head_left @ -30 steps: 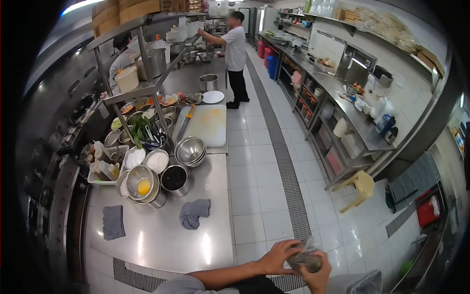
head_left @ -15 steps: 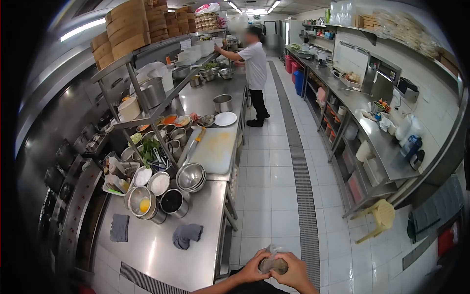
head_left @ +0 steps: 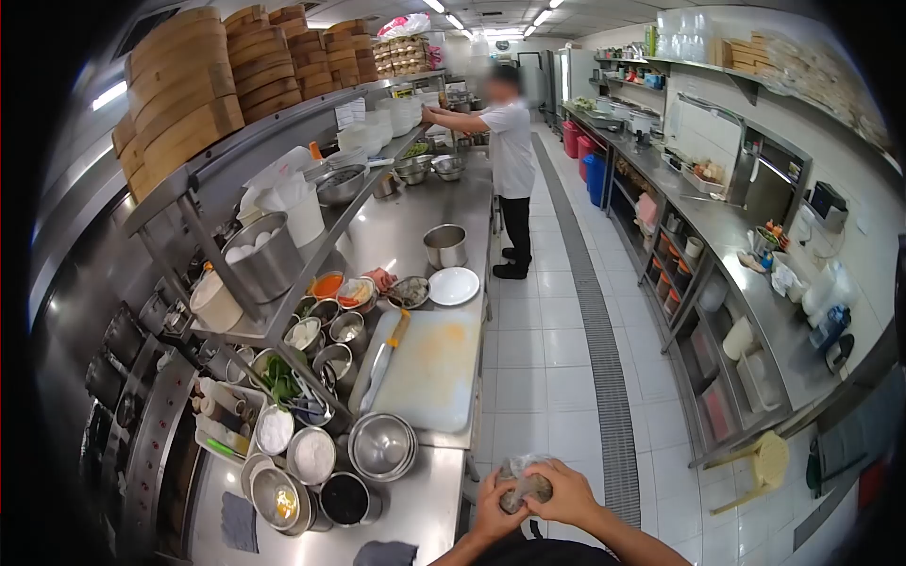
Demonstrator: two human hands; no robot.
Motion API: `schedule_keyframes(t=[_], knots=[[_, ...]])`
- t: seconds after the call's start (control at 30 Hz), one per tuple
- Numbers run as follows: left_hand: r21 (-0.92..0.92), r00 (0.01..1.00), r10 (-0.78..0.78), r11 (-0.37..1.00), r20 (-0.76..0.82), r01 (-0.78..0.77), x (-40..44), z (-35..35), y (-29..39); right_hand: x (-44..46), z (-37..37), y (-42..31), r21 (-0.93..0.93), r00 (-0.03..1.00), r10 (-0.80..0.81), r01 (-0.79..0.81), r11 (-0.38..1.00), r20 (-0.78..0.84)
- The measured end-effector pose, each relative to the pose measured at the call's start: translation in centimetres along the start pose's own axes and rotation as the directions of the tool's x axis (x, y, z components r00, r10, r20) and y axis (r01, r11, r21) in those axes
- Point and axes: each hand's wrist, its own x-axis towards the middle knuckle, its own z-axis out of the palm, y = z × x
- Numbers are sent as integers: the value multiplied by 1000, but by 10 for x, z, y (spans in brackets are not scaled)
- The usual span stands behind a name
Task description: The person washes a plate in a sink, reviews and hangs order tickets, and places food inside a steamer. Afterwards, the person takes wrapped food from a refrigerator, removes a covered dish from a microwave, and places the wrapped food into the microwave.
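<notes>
Both hands are low in the view, right of the steel table's edge. My left hand [head_left: 494,509] is wrapped round one side of a clear plastic bag [head_left: 525,485] with something greyish-brown inside. On its other side, my right hand [head_left: 563,494] grips the same bag, fingers curled over the top. The bag's contents are too small to make out. Left of the hands, on the table, are nested steel bowls [head_left: 382,445], a pot of dark contents [head_left: 345,498], a bowl with egg yolk [head_left: 277,500] and a bowl of white powder [head_left: 312,454].
A knife [head_left: 385,363] lies on the white cutting board [head_left: 437,363]. A person [head_left: 510,151] stands farther along the counter. Bamboo steamers [head_left: 179,85] are stacked on the upper shelf. A yellow stool [head_left: 766,462] stands at the right, beyond the floor drain [head_left: 612,406].
The view has tilted up and swung, showing more of the steamers and shelf. Both hands still hold the bag, now closer together beside the table than at first.
</notes>
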Motion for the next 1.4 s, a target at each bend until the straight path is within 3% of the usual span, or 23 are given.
schedule_keyframes(t=[0.23, 0.33, 0.5, 0.57, 0.63, 0.7, 0.77, 0.9, 1.07, 1.2, 1.27, 1.4], knots=[[202, 953, -100, 966, -287, 162, 92, -50, -33, 159, 19, 0, 76, 948, -178, 163, 984, 263], [380, 882, -74, 883, -466, 275, 126, -60, -57, 229, 44, 15, 83, 840, -234, 223, 971, 490], [481, 769, -135, 709, -625, 515, 191, -62, -78, 335, 104, 60, 209, 686, -368, 307, 928, 627], [515, 727, -149, 611, -670, 601, 221, -63, -79, 369, 116, 73, 209, 621, -507, 489, 847, 599], [434, 643, -322, 526, -695, 732, 243, -64, -79, 396, 114, 76, 205, 544, -529, 546, 813, 651], [427, 593, -372, 441, -714, 790, 262, -68, -82, 418, 115, 84, 203, 468, -542, 597, 776, 698], [455, 585, -504, 367, -636, 811, 277, -71, -83, 437, 124, 98, 276, 386, -771, 775, 569, 507], [460, 517, -548, 252, -657, 851, 294, -62, -93, 458, 145, 116, 412, 303, -831, 757, 507, 467], [404, 439, -520, 186, -733, 896, 301, -57, -96, 461, 161, 116, 477, 378, -877, 737, 479, 296], [352, 392, -534, 180, -749, 918, 307, -63, -98, 466, 171, 104, 460, 457, -827, 688, 562, 327], [324, 381, -509, 201, -771, 924, 306, -65, -106, 471, 173, 96, 454, 547, -675, 499, 738, 495], [304, 376, -484, 224, -790, 926, 306, -66, -114, 474, 178, 92, 449, 580, -666, 494, 745, 468]])
